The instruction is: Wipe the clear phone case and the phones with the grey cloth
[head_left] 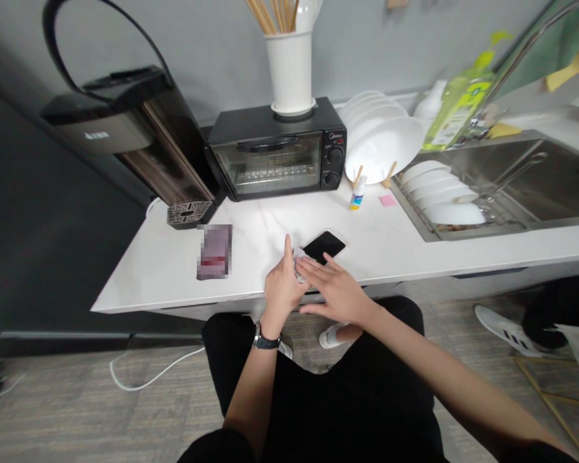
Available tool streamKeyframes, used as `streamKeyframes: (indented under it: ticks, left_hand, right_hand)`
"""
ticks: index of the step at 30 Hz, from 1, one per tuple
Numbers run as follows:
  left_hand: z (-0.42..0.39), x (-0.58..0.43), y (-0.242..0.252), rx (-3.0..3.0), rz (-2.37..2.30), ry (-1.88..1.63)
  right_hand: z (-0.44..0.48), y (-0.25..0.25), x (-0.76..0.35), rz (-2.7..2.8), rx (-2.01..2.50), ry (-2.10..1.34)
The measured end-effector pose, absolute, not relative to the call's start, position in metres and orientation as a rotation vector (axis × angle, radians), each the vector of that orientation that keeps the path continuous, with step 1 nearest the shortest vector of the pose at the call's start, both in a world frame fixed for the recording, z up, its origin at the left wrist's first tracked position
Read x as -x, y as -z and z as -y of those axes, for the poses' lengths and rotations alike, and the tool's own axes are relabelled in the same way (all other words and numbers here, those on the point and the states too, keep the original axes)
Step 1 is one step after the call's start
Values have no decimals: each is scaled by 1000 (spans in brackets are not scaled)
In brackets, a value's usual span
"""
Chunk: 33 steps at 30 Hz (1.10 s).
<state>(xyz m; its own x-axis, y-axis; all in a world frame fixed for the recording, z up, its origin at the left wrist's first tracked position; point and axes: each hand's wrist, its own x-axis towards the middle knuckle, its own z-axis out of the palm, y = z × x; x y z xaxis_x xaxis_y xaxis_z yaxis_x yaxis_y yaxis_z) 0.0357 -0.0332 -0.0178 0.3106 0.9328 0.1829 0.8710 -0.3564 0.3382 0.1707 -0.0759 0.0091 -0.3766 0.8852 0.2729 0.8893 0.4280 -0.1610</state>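
A crumpled white cloth (299,265), perhaps a tissue, sits between my two hands above the counter's front edge. My left hand (284,286) has one finger pointing up while its others curl round the cloth, partly hidden. Fingers stretched out, my right hand (338,290) lies with its tips against the cloth. Just beyond it a smartphone (324,247) with a dark screen rests on the counter. Farther back stands a small spray bottle (358,195) with a blue and yellow label, beside a pink sticky-note pad (387,200).
A purple pouch-like item (214,252), pixelated, lies on the white counter (149,276) at left. Behind are a water dispenser (174,154), a toaster oven (275,157), and white plates (383,148). At right, bowls (444,193) occupy the sink (535,186). Another person's shoe (504,329) shows below.
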Motion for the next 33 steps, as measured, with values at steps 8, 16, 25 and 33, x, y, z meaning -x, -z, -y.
streamKeyframes:
  ticks: [8, 16, 25, 33]
  left_hand:
    - [33, -34, 20, -2388, -1645, -568]
    - [34, -34, 19, -2416, -1630, -598]
    - [34, -33, 17, -2399, -1655, -531]
    - [34, -35, 16, -2362, -1659, -485]
  right_hand:
    - [77, -8, -170, 2392, 1500, -1]
    - [78, -7, -174, 2364, 1529, 6]
    - [80, -8, -171, 2369, 1518, -6]
    - [81, -10, -169, 2319, 1564, 13]
